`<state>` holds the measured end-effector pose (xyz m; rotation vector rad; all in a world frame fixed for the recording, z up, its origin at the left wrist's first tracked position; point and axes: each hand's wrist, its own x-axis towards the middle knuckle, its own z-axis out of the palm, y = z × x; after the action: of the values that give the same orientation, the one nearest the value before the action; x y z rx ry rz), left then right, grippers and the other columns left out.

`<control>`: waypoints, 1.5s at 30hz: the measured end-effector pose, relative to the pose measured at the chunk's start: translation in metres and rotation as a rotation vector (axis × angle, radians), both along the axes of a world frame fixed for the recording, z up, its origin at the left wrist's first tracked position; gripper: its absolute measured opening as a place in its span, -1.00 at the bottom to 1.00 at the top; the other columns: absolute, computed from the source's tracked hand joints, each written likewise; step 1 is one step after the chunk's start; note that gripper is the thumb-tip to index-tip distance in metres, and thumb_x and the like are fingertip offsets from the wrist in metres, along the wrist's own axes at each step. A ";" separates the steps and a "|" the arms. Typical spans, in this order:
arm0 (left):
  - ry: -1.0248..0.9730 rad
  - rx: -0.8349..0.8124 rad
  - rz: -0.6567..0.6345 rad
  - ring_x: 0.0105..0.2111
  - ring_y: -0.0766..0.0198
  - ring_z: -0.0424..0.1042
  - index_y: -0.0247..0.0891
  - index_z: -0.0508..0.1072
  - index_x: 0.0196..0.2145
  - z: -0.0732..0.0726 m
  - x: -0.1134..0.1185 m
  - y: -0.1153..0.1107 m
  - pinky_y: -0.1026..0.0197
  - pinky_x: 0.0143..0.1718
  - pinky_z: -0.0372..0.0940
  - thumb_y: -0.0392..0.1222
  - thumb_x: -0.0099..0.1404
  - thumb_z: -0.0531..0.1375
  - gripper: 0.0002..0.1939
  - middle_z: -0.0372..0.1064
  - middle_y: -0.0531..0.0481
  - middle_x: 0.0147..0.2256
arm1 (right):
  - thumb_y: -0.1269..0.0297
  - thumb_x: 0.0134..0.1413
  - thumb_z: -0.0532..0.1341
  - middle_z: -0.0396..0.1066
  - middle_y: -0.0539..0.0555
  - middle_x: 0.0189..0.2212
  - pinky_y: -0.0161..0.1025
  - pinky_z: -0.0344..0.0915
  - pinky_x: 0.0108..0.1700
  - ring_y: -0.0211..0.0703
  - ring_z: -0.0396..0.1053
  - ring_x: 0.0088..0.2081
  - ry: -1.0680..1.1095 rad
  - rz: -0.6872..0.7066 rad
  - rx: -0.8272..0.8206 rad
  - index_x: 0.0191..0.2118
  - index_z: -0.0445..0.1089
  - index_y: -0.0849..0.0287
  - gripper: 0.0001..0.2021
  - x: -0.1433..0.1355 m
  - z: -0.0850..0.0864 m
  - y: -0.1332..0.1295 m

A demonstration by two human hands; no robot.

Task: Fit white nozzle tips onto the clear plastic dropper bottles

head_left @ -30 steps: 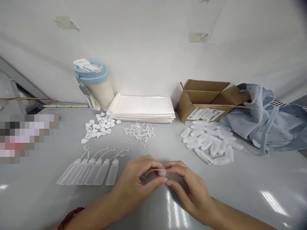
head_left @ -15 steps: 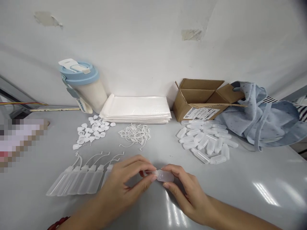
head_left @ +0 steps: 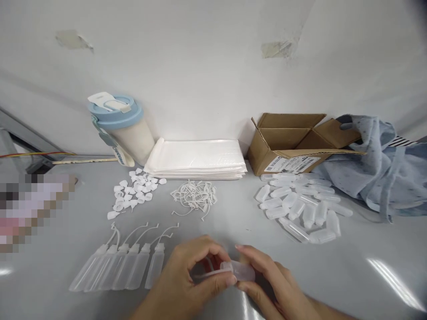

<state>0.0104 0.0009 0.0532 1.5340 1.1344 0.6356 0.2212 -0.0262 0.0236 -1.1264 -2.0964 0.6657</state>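
A small translucent bottle (head_left: pixel 244 271) lies sideways between my two hands at the bottom centre. My left hand (head_left: pixel 203 275) pinches its neck end, where a thin white strap shows along the thumb. My right hand (head_left: pixel 267 278) has thumb and fingers round the bottle's body. To the left, several bottles (head_left: pixel 133 266) with straps on their necks lie in a row. Beyond my hands sits a pile of loose white straps (head_left: pixel 194 195). White caps (head_left: pixel 136 189) are scattered left of it, and a heap of plain bottles (head_left: pixel 300 204) lies at the right.
A stack of white padded envelopes (head_left: pixel 198 158) lies against the wall. Left of it stands a cup with a blue lid (head_left: pixel 116 116). An open cardboard box (head_left: pixel 290 142) and a bundled blue cloth (head_left: pixel 370 173) are at the back right. A blurred-out object (head_left: pixel 33 209) is at the left edge.
The view has shifted, so the table items appear lower. My hands and the bottle are lower and slightly to the right. My right index finger has lifted a little from the bottle.
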 end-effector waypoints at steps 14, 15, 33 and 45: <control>-0.043 0.056 0.009 -0.35 0.30 0.42 -0.11 0.57 -0.33 0.007 -0.002 -0.002 0.32 -0.30 0.30 -0.21 0.23 0.22 -0.89 0.43 0.07 -0.38 | 0.43 0.28 0.02 0.45 0.21 -0.06 -0.22 0.47 -0.08 -0.10 0.47 -0.07 0.042 0.273 0.001 0.28 -0.03 0.08 -0.51 -0.008 0.006 0.011; -0.032 0.058 0.020 -0.33 0.30 0.42 -0.10 0.56 -0.31 0.007 -0.002 -0.001 0.32 -0.28 0.31 -0.22 0.23 0.21 -0.88 0.44 0.08 -0.35 | 0.43 0.28 0.02 0.42 0.22 0.01 -0.21 0.44 -0.04 -0.10 0.44 -0.01 0.048 0.276 -0.012 0.28 -0.03 0.09 -0.51 -0.008 0.008 0.011; 0.075 0.160 -0.033 -0.22 0.28 0.43 -0.06 0.53 -0.26 0.012 -0.004 0.002 0.24 -0.13 0.30 -0.22 0.23 0.23 -0.88 0.47 0.12 -0.26 | 0.29 0.23 0.18 0.45 0.03 -0.23 -0.37 0.44 -0.34 -0.26 0.44 -0.34 0.228 0.139 -0.162 0.15 0.02 -0.07 -0.56 -0.011 -0.007 0.006; 0.185 0.678 -0.045 -0.14 0.20 0.40 -0.14 0.41 -0.13 -0.003 -0.004 0.000 0.19 -0.17 0.36 -0.32 0.28 0.16 -0.79 0.51 0.06 -0.28 | 0.38 0.25 0.13 0.49 -0.02 -0.24 -0.40 0.44 -0.27 -0.30 0.47 -0.31 0.333 0.210 -0.234 0.21 0.07 -0.18 -0.52 -0.010 -0.002 0.012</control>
<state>0.0063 0.0005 0.0501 2.2232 1.0687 0.9207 0.2117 -0.0140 0.0220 -0.8492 -1.8965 1.1408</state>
